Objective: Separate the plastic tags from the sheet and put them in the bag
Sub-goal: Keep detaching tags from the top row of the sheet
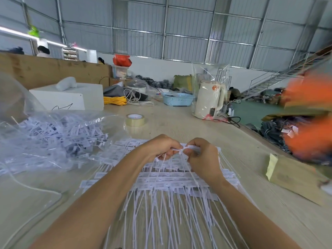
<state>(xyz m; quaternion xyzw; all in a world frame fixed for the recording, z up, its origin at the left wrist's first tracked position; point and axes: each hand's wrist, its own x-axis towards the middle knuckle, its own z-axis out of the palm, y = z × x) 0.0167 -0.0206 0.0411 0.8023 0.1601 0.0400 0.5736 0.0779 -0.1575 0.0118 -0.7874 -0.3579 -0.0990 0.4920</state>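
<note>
Pale wood-grain table [179,123], roll of clear tape [135,120] near centre, white electric kettle [209,99] in clear wrap at far right, light blue basket [177,99] beside it, yellow rope coil [115,100], white box [71,97], brown cardboard box [294,178] at right edge.

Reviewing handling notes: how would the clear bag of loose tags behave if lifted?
The clear bag looks thin and crinkled, so probably floppy. Its tags sprawl towards the mouth, so some would likely spill. Small plastic pieces, likely light for its bulk.

Head-worn view, forward-down, close over table [179,123]
</note>
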